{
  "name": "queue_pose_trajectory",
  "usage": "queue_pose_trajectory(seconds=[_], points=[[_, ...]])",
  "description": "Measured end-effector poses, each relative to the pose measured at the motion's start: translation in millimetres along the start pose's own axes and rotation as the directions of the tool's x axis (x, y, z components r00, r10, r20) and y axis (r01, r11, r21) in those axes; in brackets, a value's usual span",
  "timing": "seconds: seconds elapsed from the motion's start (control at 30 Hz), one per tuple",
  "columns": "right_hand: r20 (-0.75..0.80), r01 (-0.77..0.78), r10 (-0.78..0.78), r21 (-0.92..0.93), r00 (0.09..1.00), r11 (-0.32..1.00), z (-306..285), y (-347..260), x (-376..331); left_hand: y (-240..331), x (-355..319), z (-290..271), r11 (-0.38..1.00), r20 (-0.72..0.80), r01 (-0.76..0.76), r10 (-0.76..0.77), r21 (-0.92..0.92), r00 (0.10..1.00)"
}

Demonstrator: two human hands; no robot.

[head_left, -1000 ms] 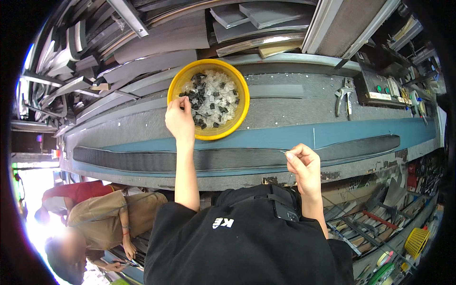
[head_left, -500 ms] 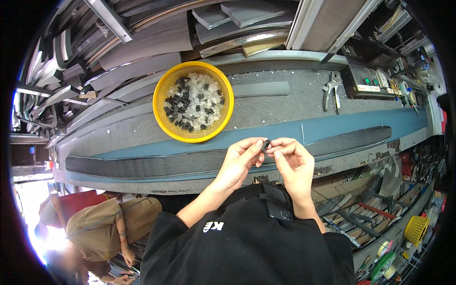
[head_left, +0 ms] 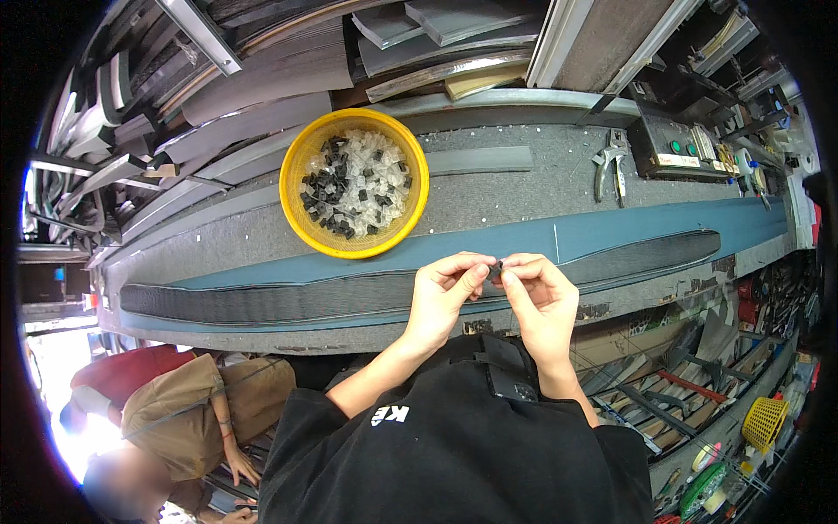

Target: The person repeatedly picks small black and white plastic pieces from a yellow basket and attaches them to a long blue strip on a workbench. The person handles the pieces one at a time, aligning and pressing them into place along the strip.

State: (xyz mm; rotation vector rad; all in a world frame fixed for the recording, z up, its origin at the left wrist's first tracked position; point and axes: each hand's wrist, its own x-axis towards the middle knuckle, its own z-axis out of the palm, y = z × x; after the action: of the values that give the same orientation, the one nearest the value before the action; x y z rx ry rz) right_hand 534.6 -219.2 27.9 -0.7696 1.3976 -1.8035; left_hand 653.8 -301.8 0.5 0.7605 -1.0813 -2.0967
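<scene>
Between the fingertips of both hands is a small black piece [head_left: 495,270], perhaps plastic, its shape mostly covered by the fingers. My left hand [head_left: 447,293] pinches it from the left, and my right hand [head_left: 539,301] pinches it from the right. Both are held over the near edge of a long bundle of thin black strips [head_left: 349,299], which lies on a blue-grey sheet [head_left: 524,243] along the workbench. Beyond my left hand stands a round yellow basket [head_left: 422,188] with many small clear and black pieces [head_left: 371,179] in it.
Locking pliers [head_left: 611,168] lie at the back right, beside a dark control box [head_left: 676,147] with green buttons. A flat grey strip [head_left: 480,161] rests behind the basket. Stacked panels fill the shelf beyond. Another person in brown [head_left: 179,410] is at lower left, with someone in red behind.
My fingertips have closed further over the black piece, so less of it shows. The other person's hand at lower left has shifted, its fingers now spread.
</scene>
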Motion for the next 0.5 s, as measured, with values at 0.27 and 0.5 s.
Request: queue_pose_trajectory(seconds=[0.27,0.5], points=[[-0.022,0.145,-0.15,-0.155,0.988,0.977,1.9,2.4,-2.1,-6.2,-2.8,7.1,0.998,-0.023,-0.029,0.028,-0.05,0.999],[-0.11,0.167,-0.178,-0.103,0.978,0.981,5.9,6.7,-5.7,-7.7,-3.8,11.7,0.952,-0.03,0.126,-0.139,-0.28,0.99]])
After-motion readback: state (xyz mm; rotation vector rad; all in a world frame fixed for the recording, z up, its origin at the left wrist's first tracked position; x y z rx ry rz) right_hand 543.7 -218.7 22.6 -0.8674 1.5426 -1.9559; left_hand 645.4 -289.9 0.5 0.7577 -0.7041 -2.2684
